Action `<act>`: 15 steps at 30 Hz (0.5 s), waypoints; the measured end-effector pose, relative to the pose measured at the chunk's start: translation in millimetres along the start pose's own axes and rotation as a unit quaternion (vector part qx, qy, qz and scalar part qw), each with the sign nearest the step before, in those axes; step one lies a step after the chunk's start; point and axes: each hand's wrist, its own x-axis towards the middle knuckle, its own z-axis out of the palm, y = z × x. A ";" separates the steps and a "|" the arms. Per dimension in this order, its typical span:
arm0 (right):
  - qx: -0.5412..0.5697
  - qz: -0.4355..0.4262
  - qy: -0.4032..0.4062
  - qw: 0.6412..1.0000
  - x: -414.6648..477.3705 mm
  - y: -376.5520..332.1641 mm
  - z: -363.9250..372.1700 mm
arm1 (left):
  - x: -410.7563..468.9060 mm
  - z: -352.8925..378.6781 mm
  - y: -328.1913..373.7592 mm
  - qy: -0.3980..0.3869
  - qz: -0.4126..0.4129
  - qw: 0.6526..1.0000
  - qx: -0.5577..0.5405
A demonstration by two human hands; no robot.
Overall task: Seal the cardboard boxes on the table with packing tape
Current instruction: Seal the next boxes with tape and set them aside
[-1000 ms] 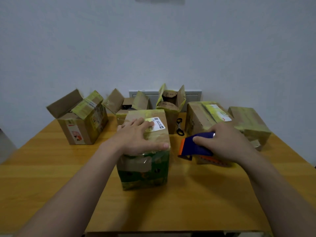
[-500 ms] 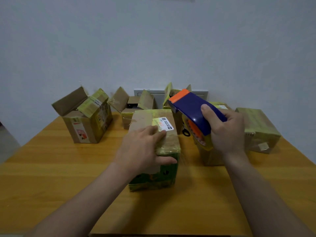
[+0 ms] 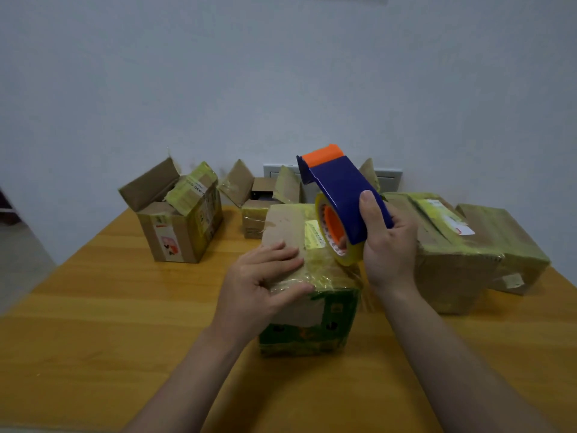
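Middle box (image 3: pixel 312 310) sits on the table (image 3: pixel 125 339) centre-near, with its top flaps down. Left hand (image 3: pixel 265 279) lies flat on its top, fingers straight and together, pressing, with the thumb hooked over the near top edge. Right hand (image 3: pixel 387 245) grips the tape dispenser (image 3: pixel 343 195) from the right, thumb across the blue shell. The dispenser is tilted, orange end up and far. The tape roll (image 3: pixel 351 259) meets the box top near its right edge, and the exact contact is hard to tell.

Around it: an open box (image 3: pixel 184 220) far-left with flaps up, well apart from the middle box. A second open box (image 3: pixel 259 201) sits just behind the middle box, partly hidden by it. The dispenser blocks most of whatever stands behind it; only one flap tip shows. A closed box (image 3: pixel 452 254) is just right of the right hand. The far-right box (image 3: pixel 512 245) touches or overlaps it, cannot tell which. A grey wall panel (image 3: pixel 387 179) runs low on the pale wall (image 3: pixel 281 73).

Materials: worn brown cardboard, creased, with layers of yellowish, wrinkled and glossy tape. The middle box has green print on its near face and a small label on top. The dispenser is smooth blue plastic with an orange core. The tabletop is glossy yellow wood.
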 end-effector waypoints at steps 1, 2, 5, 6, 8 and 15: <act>0.007 0.008 -0.009 1.000 0.3 4.1 3.9 | -2.0 2.2 -3.5 0.012 0.012 1.000 -0.003; 0.013 0.017 -0.016 1.000 0.9 8.5 6.5 | -3.6 3.3 -6.9 0.019 0.021 1.000 -0.006; 0.023 0.053 -0.009 0.998 6.3 17.6 7.3 | -7.7 3.1 -15.6 0.004 0.047 0.999 -0.020; 0.024 0.068 -0.004 0.997 9.1 19.9 5.0 | -8.8 3.2 -18.2 -0.005 0.055 0.998 -0.023; 0.025 0.092 -0.012 0.995 14.2 23.3 -0.9 | -8.2 3.8 -23.6 -0.007 0.067 0.997 -0.032; 0.043 0.101 -0.031 0.993 13.9 25.7 -5.2 | -15.1 23.3 -25.9 0.086 0.021 0.987 -0.135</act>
